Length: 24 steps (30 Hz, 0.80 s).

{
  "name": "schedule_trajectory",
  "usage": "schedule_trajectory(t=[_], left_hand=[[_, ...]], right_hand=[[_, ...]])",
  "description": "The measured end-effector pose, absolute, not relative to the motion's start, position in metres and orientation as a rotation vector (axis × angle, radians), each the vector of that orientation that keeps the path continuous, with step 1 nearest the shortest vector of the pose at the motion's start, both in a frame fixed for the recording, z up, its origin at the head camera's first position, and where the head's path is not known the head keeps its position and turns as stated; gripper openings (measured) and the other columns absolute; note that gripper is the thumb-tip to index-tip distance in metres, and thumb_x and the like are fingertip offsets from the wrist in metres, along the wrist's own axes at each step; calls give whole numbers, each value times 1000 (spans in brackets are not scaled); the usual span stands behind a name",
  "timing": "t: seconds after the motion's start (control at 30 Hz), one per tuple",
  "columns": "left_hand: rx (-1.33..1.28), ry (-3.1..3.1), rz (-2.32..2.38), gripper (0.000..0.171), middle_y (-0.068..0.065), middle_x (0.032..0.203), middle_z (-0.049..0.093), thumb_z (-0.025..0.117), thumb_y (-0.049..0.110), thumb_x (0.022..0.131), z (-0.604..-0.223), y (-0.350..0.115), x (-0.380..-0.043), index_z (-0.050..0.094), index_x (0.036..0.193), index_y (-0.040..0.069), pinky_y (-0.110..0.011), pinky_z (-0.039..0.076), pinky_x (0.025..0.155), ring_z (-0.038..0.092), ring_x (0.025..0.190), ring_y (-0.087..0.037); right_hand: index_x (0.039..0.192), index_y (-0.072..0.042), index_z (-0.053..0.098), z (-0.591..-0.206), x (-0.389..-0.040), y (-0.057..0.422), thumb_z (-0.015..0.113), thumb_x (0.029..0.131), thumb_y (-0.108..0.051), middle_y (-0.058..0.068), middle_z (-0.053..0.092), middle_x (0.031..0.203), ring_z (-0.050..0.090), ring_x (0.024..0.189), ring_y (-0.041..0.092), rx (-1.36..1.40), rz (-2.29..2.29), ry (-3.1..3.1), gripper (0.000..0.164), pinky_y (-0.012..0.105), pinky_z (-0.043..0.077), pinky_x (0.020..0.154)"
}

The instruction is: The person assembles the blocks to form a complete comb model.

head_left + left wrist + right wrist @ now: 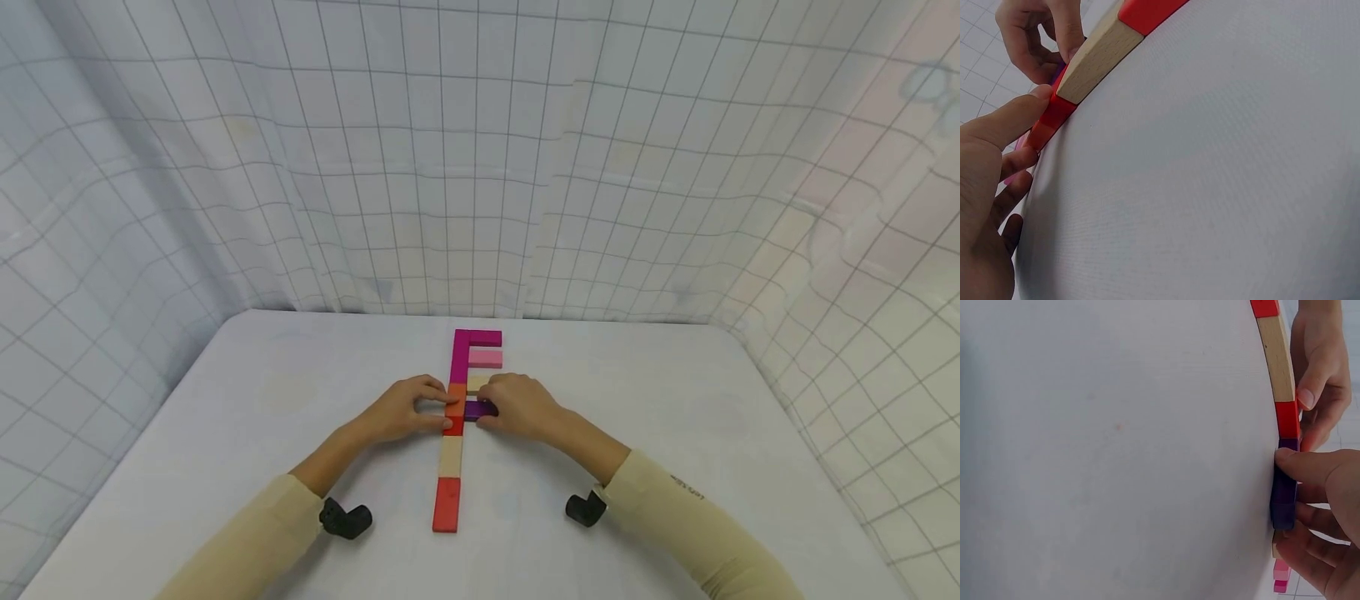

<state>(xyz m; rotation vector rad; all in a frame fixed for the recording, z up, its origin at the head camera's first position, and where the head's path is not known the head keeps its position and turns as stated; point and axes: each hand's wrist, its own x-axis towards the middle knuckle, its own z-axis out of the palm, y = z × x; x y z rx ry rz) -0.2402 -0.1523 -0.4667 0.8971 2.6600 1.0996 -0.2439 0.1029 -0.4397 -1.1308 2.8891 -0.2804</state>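
A column of flat blocks lies on the white table [637, 467]: a red block at the near end [446, 504], then a wooden block [451, 456], a small red block [453, 426], an orange block [457, 393] and a long magenta block [460, 358]. Magenta, pink and wooden blocks branch off to the right. My left hand [408, 408] steadies the column, its thumb [1013, 119] against the small red block [1057, 111] and curled fingers at the orange one. My right hand [519, 405] pinches a purple block [1284, 495] set against the column's right side.
A white gridded curtain [480, 167] closes in the table at the back and on both sides. The rounded table edges lie at the left and right. Black camera mounts sit under both wrists [345, 518].
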Motion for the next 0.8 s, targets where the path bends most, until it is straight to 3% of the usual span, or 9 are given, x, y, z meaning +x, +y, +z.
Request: schedule_trajectory(t=[0.33, 0.6, 0.8], left_hand=[[901, 2664, 1097, 43, -4, 120, 65, 82, 31, 91, -469, -157, -238, 76, 126, 8, -55, 48, 102, 58, 115, -26], [880, 2646, 1099, 47, -4, 122, 64, 79, 35, 93, -464, -162, -237, 73, 131, 9, -54, 49, 100, 58, 114, -25], [731, 2828, 1016, 59, -16, 146, 53, 72, 37, 98, -438, -181, -246, 57, 149, 10, -65, 40, 107, 50, 132, -38]], right_hand=[[125, -12, 75, -443, -242, 98, 80, 93, -32, 4, 72, 118, 67, 104, 18, -1169, -272, 2875, 39, 32, 57, 89], [124, -14, 76, -437, -245, 104, 79, 93, -34, 2, 71, 118, 65, 105, 18, -1179, -287, 2864, 37, 34, 57, 89], [134, -14, 70, -410, -256, 156, 74, 95, -41, 6, 67, 131, 60, 119, 27, -1058, -269, 2966, 48, 47, 51, 100]])
